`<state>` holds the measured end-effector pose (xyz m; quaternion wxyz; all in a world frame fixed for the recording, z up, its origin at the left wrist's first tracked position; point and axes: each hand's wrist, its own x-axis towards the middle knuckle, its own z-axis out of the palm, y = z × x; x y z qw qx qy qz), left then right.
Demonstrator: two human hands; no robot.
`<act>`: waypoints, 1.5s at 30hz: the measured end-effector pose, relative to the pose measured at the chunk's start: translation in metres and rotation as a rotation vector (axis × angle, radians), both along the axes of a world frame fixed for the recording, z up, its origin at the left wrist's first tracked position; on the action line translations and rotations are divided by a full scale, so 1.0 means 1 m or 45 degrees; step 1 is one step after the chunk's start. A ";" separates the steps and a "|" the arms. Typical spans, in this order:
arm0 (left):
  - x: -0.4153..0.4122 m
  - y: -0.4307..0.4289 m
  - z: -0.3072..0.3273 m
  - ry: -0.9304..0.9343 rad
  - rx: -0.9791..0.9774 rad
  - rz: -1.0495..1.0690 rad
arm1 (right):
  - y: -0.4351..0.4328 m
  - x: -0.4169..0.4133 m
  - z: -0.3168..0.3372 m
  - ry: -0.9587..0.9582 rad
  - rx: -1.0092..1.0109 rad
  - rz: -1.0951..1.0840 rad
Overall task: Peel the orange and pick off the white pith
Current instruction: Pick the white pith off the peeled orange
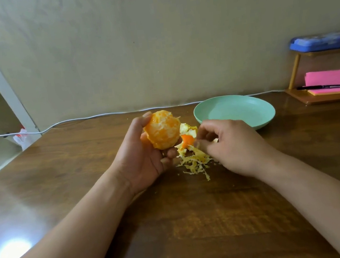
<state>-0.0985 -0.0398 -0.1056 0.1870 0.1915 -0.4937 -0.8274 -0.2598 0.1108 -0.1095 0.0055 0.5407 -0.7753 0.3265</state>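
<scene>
Orange [162, 129] is up off the bench [177, 225], cupped in my left hand [144, 154], thumb on top and fingers curled under it. The skin looks fully off; what shows is pale flesh with white webbing over most of it.

My right hand [231, 144] is low, just right of the fruit, with its fingers curled and the tips together at the top of the pith [195, 162] heap. It looks like I'm pinching a strand there, though the tips are a bit blurred. Bits of peel [187, 135] lie just behind that heap, between the two hands.

So I'd say we're deep in the pith-picking stage, with plenty left on the side facing me. My tips for doing it well:
- catch a loose end with the nails and pull along the segment lines, not across, so the membrane doesn't tear and leak
- keep the left grip light
- roll the fruit a little after each pull to bring up a fresh patch

Further out there's a green bowl [234, 111] behind my right hand with nothing in it that I can see. Pink notes [324, 78] and a pen [321, 88] are off at the far right.
</scene>
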 end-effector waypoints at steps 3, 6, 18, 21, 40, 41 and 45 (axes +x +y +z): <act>-0.002 0.000 -0.002 0.003 0.006 -0.004 | 0.000 0.000 0.001 -0.046 -0.187 0.001; -0.004 0.002 -0.004 0.014 0.001 -0.031 | 0.002 0.006 0.002 -0.069 -0.339 0.040; -0.012 0.011 -0.006 0.069 -0.109 -0.045 | -0.002 0.018 -0.003 0.052 -0.454 -0.019; -0.013 0.012 -0.008 0.071 -0.136 -0.034 | -0.002 0.018 -0.002 0.098 -0.468 -0.029; -0.016 0.004 -0.014 0.142 -0.157 0.044 | 0.000 0.019 0.000 0.079 -0.467 -0.018; -0.016 0.004 -0.014 0.136 -0.167 0.074 | 0.000 0.019 0.001 0.080 -0.461 -0.019; -0.016 0.010 -0.014 0.100 -0.250 0.153 | 0.000 0.019 0.001 0.127 -0.427 -0.034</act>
